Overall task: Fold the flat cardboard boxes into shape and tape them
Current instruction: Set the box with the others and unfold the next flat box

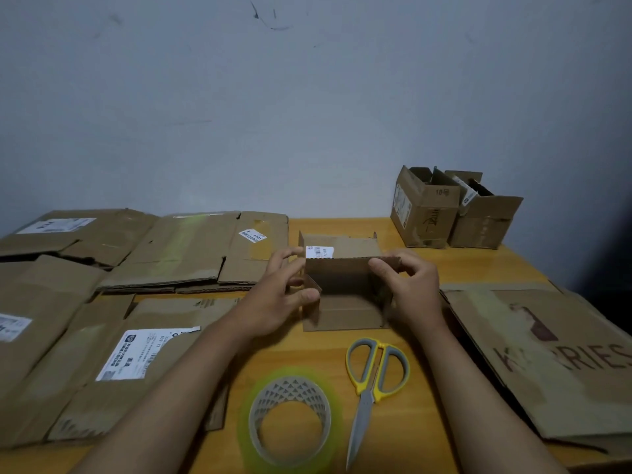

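Note:
A small brown cardboard box point(343, 278) with a white barcode label stands partly folded on the wooden table point(478, 265), its flaps sticking out at both ends. My left hand point(280, 292) grips its left side, thumb on the left end flap. My right hand point(410, 285) grips the right side, thumb laid over the top edge. A roll of clear tape point(290, 419) with a greenish rim lies near me. Scissors point(374, 381) with yellow and grey handles lie shut just right of the roll.
Several flat cardboard boxes point(143, 254) cover the table's left half. A large flat printed box point(554, 354) lies at the right edge. Two folded boxes point(451, 210) stand open-topped at the back right, against the wall.

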